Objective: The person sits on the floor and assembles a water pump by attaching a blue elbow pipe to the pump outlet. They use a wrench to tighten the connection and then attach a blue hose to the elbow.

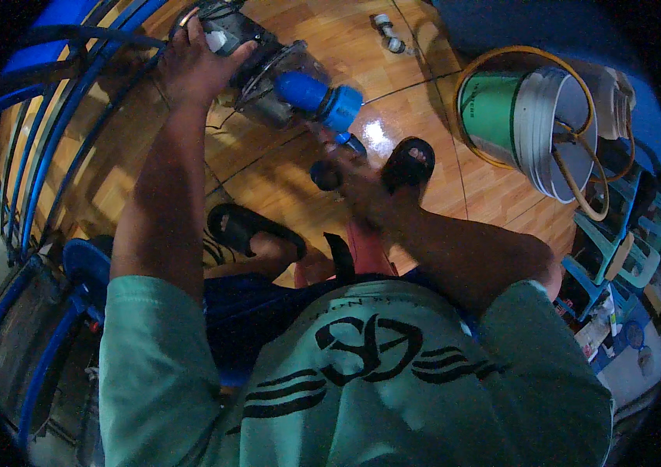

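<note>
A dark machine (pixel 256 58), possibly a motor or water pump, lies on the tiled floor at the upper left. Its near end is greyish, and a bright blue elbow fitting (pixel 319 101) sticks out from there toward the right. My left hand (pixel 202 62) rests on the machine's top, fingers spread over the casing. Just below the fitting, my right hand (pixel 350 171) is closed round a dark tool (pixel 325 176) with a blue part near its far end. Dim light and blur hide the tool's exact kind. Whether it touches the fitting I cannot tell.
White pipe fittings (pixel 389 33) lie on the floor at the top. To the right stands a stack of white and green buckets (pixel 529 124) with a yellow hose (pixel 501 53) looped over it. Light-blue plastic stools (pixel 603 249) stand beyond. Curved blue metal bars (pixel 42 140) line the left.
</note>
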`<state>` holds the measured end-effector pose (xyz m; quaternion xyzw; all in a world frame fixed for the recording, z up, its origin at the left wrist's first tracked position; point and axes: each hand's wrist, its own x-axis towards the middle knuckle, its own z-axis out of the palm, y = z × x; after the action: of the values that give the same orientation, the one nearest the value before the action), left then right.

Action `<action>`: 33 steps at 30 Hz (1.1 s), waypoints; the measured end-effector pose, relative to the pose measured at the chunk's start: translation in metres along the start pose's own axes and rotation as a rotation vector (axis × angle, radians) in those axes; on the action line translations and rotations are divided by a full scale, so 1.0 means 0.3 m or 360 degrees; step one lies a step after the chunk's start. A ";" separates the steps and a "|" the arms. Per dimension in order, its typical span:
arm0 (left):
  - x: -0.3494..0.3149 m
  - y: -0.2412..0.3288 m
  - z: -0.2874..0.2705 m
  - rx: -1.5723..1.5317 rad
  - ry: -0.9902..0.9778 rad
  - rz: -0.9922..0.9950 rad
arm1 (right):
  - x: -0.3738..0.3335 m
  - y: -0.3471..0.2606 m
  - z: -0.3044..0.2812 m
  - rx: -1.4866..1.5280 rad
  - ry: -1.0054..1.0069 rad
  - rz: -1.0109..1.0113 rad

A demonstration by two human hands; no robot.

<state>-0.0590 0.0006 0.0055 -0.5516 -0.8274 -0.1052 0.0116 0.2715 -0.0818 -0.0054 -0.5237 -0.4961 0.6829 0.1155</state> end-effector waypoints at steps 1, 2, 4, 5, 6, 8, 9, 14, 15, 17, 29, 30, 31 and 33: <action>0.007 0.014 -0.002 -0.0037 -0.0062 -0.0022 | -0.020 0.038 0.088 0.0227 0.0084 0.0013; 0.011 0.014 -0.008 -0.0058 -0.0119 -0.0050 | -0.025 0.022 0.122 0.0609 -0.0034 0.0451; 0.012 0.009 0.004 -0.0034 -0.0132 -0.0076 | -0.035 0.011 0.103 0.0582 -0.0020 0.0384; 0.015 0.003 0.012 -0.0023 -0.0134 -0.0089 | -0.035 0.001 0.083 0.0566 -0.0014 0.0346; 0.019 -0.005 0.018 -0.0062 -0.0089 -0.0065 | -0.027 -0.012 0.044 0.0328 0.0014 0.0330; -0.001 -0.017 0.015 -0.0133 -0.0015 -0.0032 | -0.005 -0.082 -0.067 -0.0149 0.0059 0.0314; -0.004 -0.012 0.008 -0.0096 -0.0017 -0.0033 | 0.011 -0.122 -0.120 -0.0265 0.0021 0.0257; 0.004 0.011 0.029 -0.0058 -0.0030 -0.0055 | 0.169 -0.230 -0.378 -0.0735 -0.0205 0.0057; 0.004 0.006 0.041 -0.0081 -0.0017 -0.0013 | 0.205 -0.247 -0.407 -0.0833 -0.0273 0.0034; -0.005 0.005 0.024 -0.0100 0.0001 0.0060 | 0.270 -0.326 -0.446 -0.1018 -0.0434 -0.0017; -0.015 -0.011 0.022 -0.0014 -0.0091 0.0032 | 0.498 -0.536 -0.464 -0.1474 -0.0969 -0.0383; -0.016 0.000 0.014 0.0048 -0.0091 0.0035 | 0.503 -0.547 -0.463 -0.1440 -0.0991 -0.0387; -0.017 0.004 0.010 0.0108 -0.0088 0.0036 | 0.507 -0.551 -0.459 -0.1409 -0.1014 -0.0393; -0.014 -0.005 0.026 0.0126 -0.0023 0.0077 | 0.543 -0.532 -0.453 -0.1392 -0.0990 -0.0375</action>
<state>-0.0578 -0.0024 -0.0031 -0.5714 -0.8173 -0.0681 0.0299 0.2573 0.1809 0.0298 -0.2371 -0.7997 0.5180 -0.1895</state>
